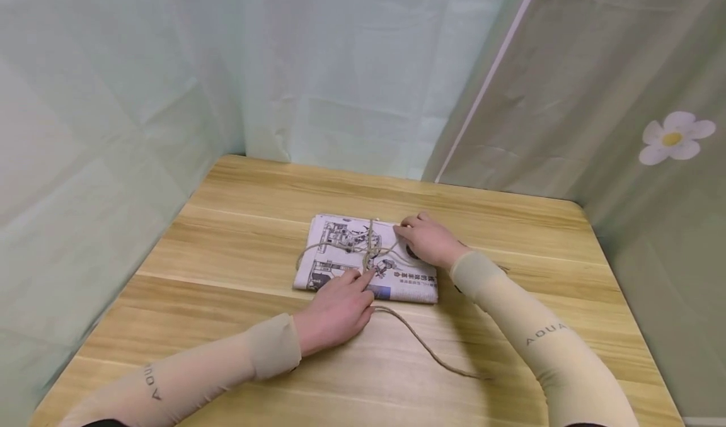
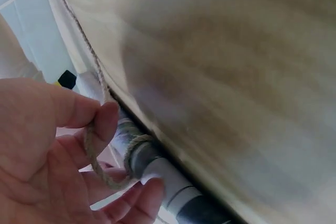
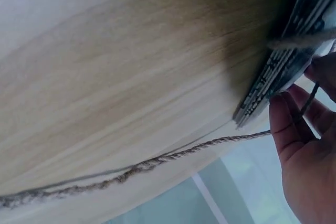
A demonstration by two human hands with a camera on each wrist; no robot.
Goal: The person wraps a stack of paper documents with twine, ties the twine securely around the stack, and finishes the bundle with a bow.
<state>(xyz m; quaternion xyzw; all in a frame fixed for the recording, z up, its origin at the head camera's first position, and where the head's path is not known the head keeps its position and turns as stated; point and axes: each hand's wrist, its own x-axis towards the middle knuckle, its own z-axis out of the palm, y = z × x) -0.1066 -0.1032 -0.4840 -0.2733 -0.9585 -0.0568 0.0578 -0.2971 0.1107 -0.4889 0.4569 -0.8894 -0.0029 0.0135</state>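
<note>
A folded stack of newspaper (image 1: 416, 288) lies flat on the table, with brown twine (image 1: 339, 246) crossing over it both ways. The strands meet near the middle of its top. My left hand (image 1: 337, 307) is at the near edge and pinches the twine between thumb and forefinger; a loop of twine (image 2: 94, 166) hangs round its fingers in the left wrist view. At the far right corner, my right hand (image 1: 431, 241) holds another stretch of the twine (image 3: 210, 144), fingertips right at the paper's edge. A loose tail (image 1: 422, 342) curves across the table toward the right.
The wooden table (image 1: 227, 238) has rounded far corners. Pale curtains (image 1: 363, 68) hang close behind its far edge and along both sides, with a white flower (image 1: 675, 138) on the right one.
</note>
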